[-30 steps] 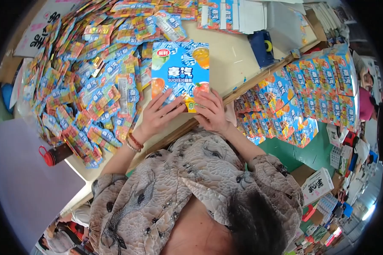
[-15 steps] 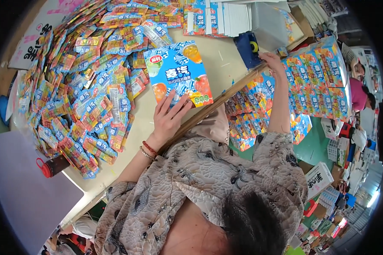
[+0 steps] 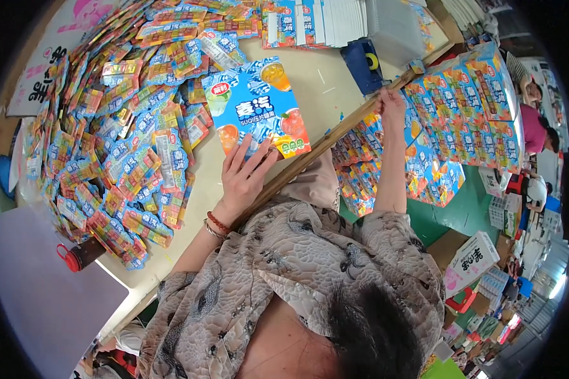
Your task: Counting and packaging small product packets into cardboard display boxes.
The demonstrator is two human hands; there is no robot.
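- My left hand (image 3: pixel 241 184) lies with fingers spread wide over the lower part of the box (image 3: pixel 259 104); I cannot tell whether the thumb hooks its edge
- The box sits slightly turned, front up, on the bare table (image 3: pixel 325 82), between the packets (image 3: pixel 136 155) and the wooden edge (image 3: pixel 313 153)
- My right hand (image 3: pixel 392 106) bends its fingers at that wooden edge, just beside the tape dispenser (image 3: pixel 360 71); I cannot tell whether anything thin is between the fingertips
- If my left fingers bear down too hard, the thin card could dent or its seam could pop open
- If they rest too lightly, the box could swivel or slip over the wooden edge, since its lower right corner is near it
- A careless knock from my right arm could shift the stacked boxes (image 3: pixel 468 95) close beside it
- Should a strip be in my right fingertips, it could fold onto itself or stick to the wood, being so close
- Nudging the box leftward could drag loose packets along, as the nearest lie right next to it
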